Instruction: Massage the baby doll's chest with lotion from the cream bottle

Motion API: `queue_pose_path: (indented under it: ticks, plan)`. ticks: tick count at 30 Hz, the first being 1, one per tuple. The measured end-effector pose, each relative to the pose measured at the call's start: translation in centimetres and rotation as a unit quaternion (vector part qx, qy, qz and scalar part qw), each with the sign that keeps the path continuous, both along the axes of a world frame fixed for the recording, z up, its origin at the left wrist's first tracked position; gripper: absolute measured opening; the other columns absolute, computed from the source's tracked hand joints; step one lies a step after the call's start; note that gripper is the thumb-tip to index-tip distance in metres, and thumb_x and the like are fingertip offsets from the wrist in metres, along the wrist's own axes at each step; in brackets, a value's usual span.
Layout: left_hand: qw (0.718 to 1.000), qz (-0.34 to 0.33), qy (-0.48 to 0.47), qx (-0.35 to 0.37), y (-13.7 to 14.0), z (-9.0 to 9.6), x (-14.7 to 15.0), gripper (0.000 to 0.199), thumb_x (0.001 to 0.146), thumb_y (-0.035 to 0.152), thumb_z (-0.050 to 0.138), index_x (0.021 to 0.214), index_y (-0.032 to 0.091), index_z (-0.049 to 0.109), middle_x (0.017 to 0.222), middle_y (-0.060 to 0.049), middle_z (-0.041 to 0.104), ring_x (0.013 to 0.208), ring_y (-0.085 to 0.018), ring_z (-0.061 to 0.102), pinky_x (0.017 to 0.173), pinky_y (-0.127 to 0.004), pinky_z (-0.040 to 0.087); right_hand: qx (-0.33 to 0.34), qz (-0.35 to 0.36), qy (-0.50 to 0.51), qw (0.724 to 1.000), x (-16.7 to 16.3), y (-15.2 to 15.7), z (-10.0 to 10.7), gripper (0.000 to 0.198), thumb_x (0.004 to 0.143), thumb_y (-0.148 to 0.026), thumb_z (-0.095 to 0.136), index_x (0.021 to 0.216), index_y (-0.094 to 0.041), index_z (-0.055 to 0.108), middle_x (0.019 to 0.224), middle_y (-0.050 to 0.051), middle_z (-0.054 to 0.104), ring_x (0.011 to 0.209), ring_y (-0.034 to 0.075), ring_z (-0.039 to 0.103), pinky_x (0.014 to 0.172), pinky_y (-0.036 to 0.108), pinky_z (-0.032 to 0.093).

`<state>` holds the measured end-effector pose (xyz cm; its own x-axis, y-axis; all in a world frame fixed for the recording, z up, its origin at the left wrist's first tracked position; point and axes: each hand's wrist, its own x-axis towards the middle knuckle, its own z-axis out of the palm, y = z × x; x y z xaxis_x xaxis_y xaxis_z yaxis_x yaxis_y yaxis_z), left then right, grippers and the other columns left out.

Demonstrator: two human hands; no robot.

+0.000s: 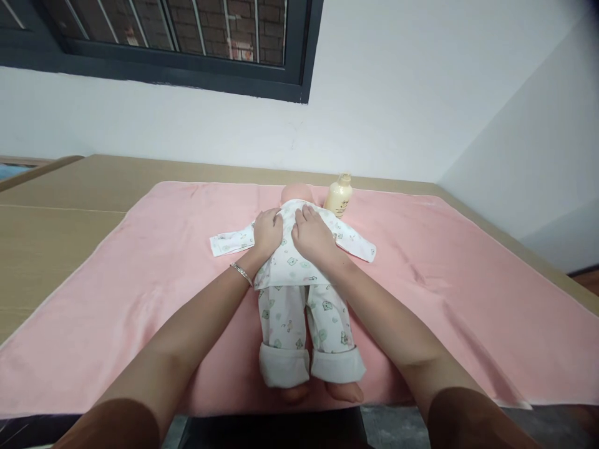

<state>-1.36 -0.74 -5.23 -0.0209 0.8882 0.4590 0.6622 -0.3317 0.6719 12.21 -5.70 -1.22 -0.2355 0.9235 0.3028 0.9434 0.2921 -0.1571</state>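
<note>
A baby doll (292, 254) lies stretched out on a pink blanket (154, 299), head away from me and feet toward me. It wears a white printed top and trousers (283, 312) with rolled cuffs; its face does not show. My left hand (268, 231) rests on the left side of the doll's upper back, fingers extended and partly hidden, a silver bangle on the wrist. On the right side, my right hand (312, 234) lies flat over the top with its fingers stretched toward the doll's head (297, 193). Neither hand grips anything.
A cream pump bottle (339, 195) stands on the blanket right of the doll's head. The blanket covers much of a tan table (60, 212). Behind it rise a white wall (384, 93) and a dark-framed barred window (187, 59).
</note>
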Motion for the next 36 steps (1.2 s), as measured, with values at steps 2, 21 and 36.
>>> queue_pose_path:
  ticks: [2,21,36]
  plan:
    - [1.0,-0.003,0.0,0.003,0.0,-0.1,0.0,0.041,0.095,0.023,0.037,0.119,0.015,0.071,0.126,-0.009,0.072,0.119,-0.025,0.063,0.112,-0.04,0.045,0.01,0.034,0.013,0.999,0.1,0.2,-0.1,0.056,0.099,-0.021,0.033,0.147,0.004,0.045,0.157,0.024,0.039,0.15,0.034,0.032,0.126,0.048,0.023]
    - [0.999,0.005,0.031,-0.011,-0.3,0.5,-0.1,0.042,0.097,0.021,0.035,0.122,0.016,0.068,0.129,-0.008,0.07,0.122,-0.022,0.061,0.114,-0.038,0.043,-0.041,0.037,0.031,0.998,0.3,0.2,0.7,0.055,0.103,-0.026,0.028,0.15,0.0,0.041,0.161,0.022,0.033,0.153,0.032,0.024,0.126,0.048,0.018]
    - [0.985,-0.012,0.149,-0.082,-1.3,2.8,2.5,0.05,0.095,0.025,0.037,0.139,0.005,0.052,0.151,-0.022,0.049,0.145,-0.033,0.042,0.122,-0.049,0.032,-0.089,-0.059,0.052,0.993,3.0,3.0,0.7,0.058,0.105,-0.045,0.025,0.125,-0.005,0.061,0.131,0.025,0.063,0.126,0.038,0.056,0.106,0.047,0.043]
